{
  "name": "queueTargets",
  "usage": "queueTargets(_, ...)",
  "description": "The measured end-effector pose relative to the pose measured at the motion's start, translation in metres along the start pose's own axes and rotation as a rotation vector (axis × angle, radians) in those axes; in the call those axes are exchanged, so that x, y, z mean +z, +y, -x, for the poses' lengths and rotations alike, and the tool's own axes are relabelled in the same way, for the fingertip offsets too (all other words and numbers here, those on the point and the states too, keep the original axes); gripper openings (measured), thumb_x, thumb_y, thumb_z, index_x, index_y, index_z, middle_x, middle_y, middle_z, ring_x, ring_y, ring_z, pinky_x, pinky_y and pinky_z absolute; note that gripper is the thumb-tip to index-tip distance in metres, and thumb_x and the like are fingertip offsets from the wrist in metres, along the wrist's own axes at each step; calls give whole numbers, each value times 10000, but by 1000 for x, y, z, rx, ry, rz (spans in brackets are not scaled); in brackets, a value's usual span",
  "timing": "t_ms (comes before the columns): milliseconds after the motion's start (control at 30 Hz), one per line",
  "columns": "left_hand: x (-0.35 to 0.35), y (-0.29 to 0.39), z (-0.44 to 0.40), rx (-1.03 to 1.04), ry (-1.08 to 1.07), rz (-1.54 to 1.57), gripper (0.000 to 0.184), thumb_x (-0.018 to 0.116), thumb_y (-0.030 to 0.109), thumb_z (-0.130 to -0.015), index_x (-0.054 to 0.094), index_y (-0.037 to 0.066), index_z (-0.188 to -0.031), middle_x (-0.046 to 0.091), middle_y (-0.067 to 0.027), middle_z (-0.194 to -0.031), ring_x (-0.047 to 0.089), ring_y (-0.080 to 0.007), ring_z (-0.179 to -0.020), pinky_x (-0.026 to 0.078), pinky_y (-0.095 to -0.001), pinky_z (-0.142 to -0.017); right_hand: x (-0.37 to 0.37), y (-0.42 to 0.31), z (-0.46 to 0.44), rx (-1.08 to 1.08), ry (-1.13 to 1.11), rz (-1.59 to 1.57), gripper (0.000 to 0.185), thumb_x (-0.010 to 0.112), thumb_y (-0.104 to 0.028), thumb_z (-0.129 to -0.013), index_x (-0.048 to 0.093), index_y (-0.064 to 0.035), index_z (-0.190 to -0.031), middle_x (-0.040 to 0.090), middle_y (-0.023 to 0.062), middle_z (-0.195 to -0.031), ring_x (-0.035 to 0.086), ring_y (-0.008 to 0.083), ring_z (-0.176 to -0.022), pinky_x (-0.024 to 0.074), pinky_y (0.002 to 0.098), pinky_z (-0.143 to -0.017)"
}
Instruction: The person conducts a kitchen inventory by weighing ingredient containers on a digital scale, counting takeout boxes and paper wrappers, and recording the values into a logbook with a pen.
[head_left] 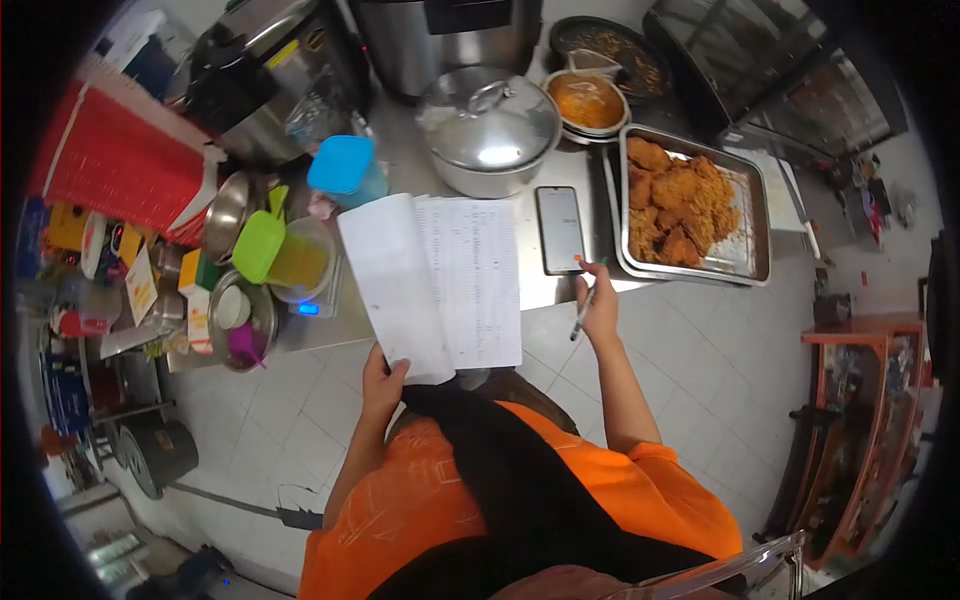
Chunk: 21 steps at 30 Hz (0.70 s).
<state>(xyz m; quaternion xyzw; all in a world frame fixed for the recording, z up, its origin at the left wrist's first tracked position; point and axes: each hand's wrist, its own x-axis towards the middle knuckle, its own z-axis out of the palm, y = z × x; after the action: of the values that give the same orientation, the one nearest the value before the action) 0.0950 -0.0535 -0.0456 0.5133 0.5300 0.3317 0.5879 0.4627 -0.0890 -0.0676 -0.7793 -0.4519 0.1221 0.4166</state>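
My left hand is closed on the lower left edge of an open notebook, its thumb over a white page. Written lines and columns fill the right-hand page. In my right hand is a pen, its lower end slanting down to the left. A fingertip of that hand is at the bottom edge of a smartphone, which lies on the steel table with its screen lit. Whether the finger touches the screen I cannot tell.
A metal tray of fried chicken stands right of the phone. Behind are a lidded pot and a bowl of orange food. Leftward sit a blue-lidded container, a green-lidded container on a scale, and metal bowls.
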Motion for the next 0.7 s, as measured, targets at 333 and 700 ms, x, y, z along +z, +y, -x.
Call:
queueTargets(333,20,10,10,-42,-15,100,433,499,-52,-798,445,-36,-1228,555,-112,-1131,531,-192,-1063,396,-321,-939,15,-8,-29,-84,-96,88,306,556,-104,-865,495,-45,-1159,619,132,-1003,620,341,-819,473,410,-705)
queueTargets(700,29,7,12,-21,-45,94,423,504,-52,-796,453,-27,-1216,566,-97,-1099,541,-177,-1039,415,-306,-912,14,1,-7,-78,-122,-15,302,549,-76,-869,501,-63,-1167,621,176,-999,620,359,-891,484,398,-748)
